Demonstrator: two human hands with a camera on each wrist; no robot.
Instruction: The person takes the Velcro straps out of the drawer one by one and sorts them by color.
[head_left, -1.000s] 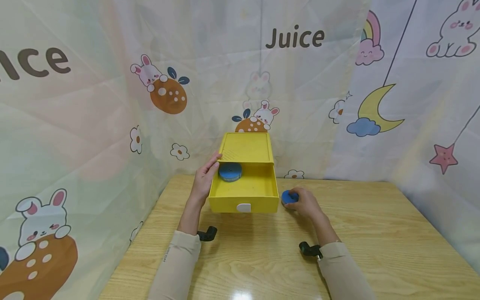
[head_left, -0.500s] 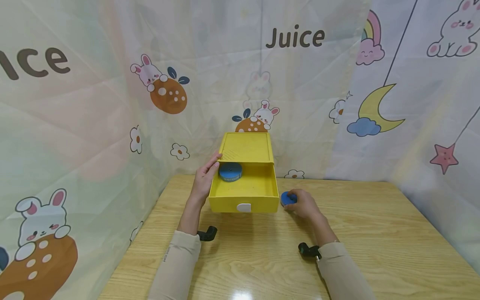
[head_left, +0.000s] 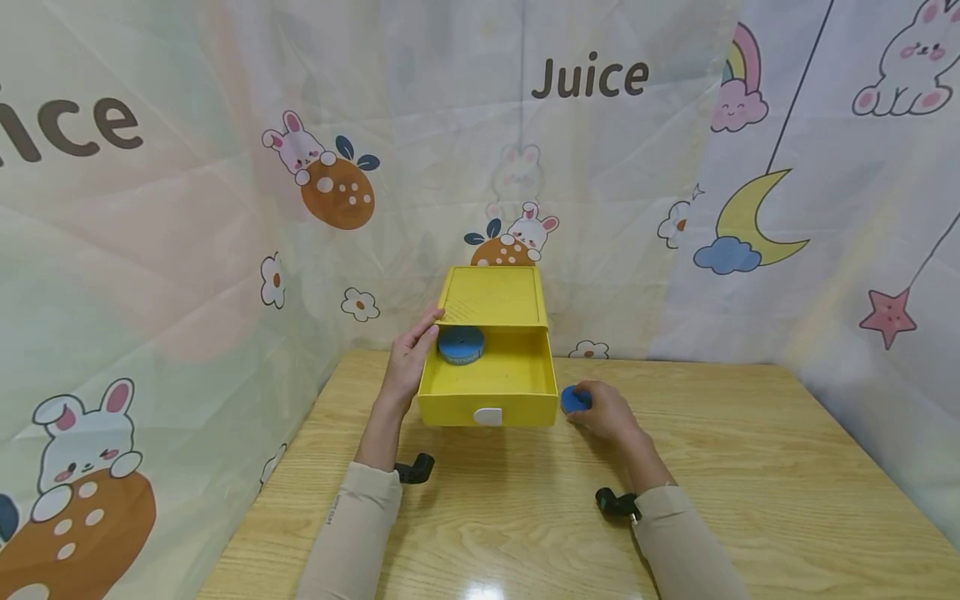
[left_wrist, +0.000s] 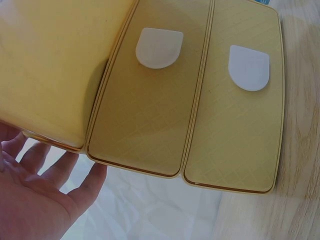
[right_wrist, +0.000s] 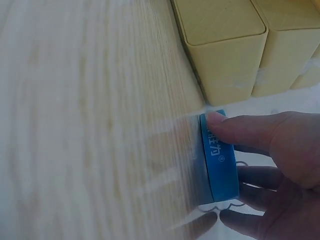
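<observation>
A small yellow drawer cabinet (head_left: 491, 296) stands against the back wall, its top drawer (head_left: 450, 410) pulled out. Inside that drawer, at the back left, lies a flat blue tape roll (head_left: 461, 345) with lettering on its side. My left hand (head_left: 408, 362) rests along the cabinet's left side, fingers extended and fingertips at its edge. To the right of the cabinet, my right hand (head_left: 611, 412) pinches a second blue tape roll (right_wrist: 220, 165) between thumb and fingers. In the right wrist view this roll is right at the tabletop, with white lettering on its rim.
Two lower drawers (left_wrist: 145, 100) with white tabs are shut below the top one. The wooden table (head_left: 510, 525) runs up to printed cloth walls (head_left: 600, 208) at the back and both sides. A black camera mount (head_left: 618, 502) sticks out from each wrist.
My right hand and the tape roll in it have shifted very slightly left, toward the cabinet. My left hand, the cabinet and the roll in the drawer stay in place.
</observation>
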